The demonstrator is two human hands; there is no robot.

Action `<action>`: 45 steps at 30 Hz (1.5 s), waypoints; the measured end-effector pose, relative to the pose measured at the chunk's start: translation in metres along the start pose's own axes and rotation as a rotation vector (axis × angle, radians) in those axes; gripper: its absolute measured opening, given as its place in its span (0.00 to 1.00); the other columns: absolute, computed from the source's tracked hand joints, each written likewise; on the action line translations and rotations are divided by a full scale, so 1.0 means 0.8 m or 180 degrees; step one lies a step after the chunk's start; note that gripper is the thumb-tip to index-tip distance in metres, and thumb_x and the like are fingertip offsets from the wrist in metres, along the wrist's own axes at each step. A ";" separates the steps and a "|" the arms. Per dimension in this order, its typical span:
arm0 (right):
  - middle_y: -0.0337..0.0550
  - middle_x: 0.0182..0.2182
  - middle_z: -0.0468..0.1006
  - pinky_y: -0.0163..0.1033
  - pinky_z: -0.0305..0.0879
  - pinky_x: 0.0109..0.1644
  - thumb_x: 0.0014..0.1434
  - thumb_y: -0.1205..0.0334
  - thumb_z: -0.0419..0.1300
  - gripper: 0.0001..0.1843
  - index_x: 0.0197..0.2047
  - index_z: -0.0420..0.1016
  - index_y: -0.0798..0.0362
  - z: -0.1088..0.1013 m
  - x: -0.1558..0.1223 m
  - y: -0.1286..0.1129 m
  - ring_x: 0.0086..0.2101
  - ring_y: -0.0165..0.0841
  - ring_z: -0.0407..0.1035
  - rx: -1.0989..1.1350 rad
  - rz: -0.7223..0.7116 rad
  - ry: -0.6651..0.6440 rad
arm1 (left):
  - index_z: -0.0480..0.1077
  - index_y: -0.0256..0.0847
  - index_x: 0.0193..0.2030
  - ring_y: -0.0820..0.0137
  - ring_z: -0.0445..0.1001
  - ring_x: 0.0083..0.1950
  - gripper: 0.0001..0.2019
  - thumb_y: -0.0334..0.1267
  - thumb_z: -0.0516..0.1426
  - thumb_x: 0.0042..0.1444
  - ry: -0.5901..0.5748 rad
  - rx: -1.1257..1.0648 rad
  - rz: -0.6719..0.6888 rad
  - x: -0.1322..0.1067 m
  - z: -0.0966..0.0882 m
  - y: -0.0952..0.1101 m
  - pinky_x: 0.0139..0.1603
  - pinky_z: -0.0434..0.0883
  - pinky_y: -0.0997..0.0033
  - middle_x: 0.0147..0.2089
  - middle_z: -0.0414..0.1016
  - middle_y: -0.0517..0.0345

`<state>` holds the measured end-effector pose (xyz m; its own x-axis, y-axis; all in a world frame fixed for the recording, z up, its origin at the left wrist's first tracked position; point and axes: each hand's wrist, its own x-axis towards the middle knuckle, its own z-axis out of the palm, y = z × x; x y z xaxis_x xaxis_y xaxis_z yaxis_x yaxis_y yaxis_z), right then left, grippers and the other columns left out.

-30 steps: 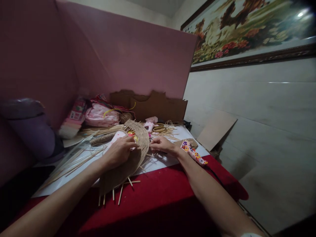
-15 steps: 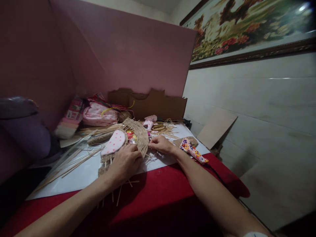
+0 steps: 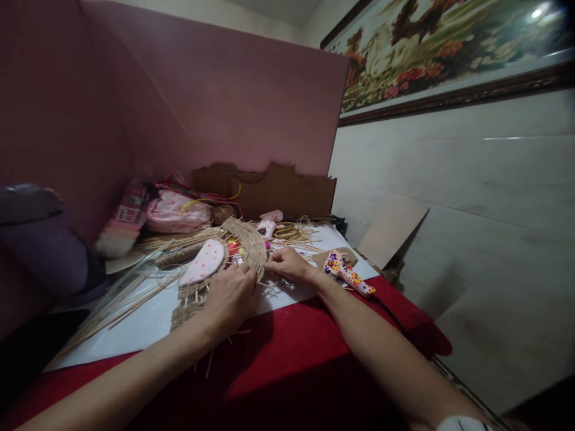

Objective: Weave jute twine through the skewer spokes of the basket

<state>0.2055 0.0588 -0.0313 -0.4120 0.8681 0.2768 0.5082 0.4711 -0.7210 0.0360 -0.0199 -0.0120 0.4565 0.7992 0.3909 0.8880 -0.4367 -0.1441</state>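
A half-woven straw basket (image 3: 245, 239) with loose spokes sticking out lies on a white sheet (image 3: 148, 320) over a red cloth (image 3: 305, 359). My left hand (image 3: 231, 296) rests on the basket's near side, fingers curled against its woven rim. My right hand (image 3: 287, 263) pinches thin straw strands just right of the rim. A pink dotted piece (image 3: 204, 261) lies inside the basket's curve.
A flowered glue gun (image 3: 348, 274) lies right of my right wrist. Long straw sticks (image 3: 135, 296) spread to the left. Pink bags (image 3: 177, 212), a twine ball (image 3: 223, 214) and cardboard (image 3: 278, 191) crowd the back. A pink partition and a framed picture stand behind.
The basket, held up on edge before, has been tipped down flatter, showing the pink dotted piece. My left hand slid from its upper inside to the near side. My right hand barely moved.
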 end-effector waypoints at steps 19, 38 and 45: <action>0.35 0.15 0.67 0.30 0.49 0.26 0.51 0.64 0.57 0.13 0.17 0.70 0.57 -0.002 -0.002 -0.009 0.21 0.24 0.59 -0.0477 -0.0293 0.0153 | 0.69 0.37 0.29 0.67 0.70 0.32 0.11 0.33 0.47 0.57 -0.0007 -0.0140 -0.0341 -0.008 0.009 -0.002 0.32 0.63 0.68 0.30 0.73 0.51; 0.34 0.16 0.66 0.31 0.46 0.26 0.51 0.63 0.57 0.12 0.18 0.70 0.57 -0.002 -0.007 -0.010 0.20 0.23 0.56 -0.0695 -0.0367 0.0175 | 0.70 0.35 0.33 0.63 0.74 0.33 0.12 0.34 0.46 0.57 -0.0273 0.0193 -0.0288 -0.009 0.005 0.010 0.31 0.66 0.66 0.33 0.74 0.47; 0.34 0.15 0.66 0.31 0.47 0.26 0.52 0.63 0.57 0.12 0.19 0.72 0.57 -0.001 -0.006 -0.011 0.21 0.24 0.57 -0.0748 -0.0423 0.0185 | 0.69 0.33 0.35 0.61 0.74 0.35 0.13 0.27 0.44 0.56 -0.0381 0.0316 -0.0306 -0.005 0.010 0.016 0.31 0.66 0.65 0.34 0.74 0.44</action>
<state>0.2037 0.0505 -0.0254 -0.4461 0.8006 0.4001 0.6169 0.5989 -0.5105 0.0458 -0.0255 -0.0226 0.3675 0.8814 0.2969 0.9262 -0.3178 -0.2028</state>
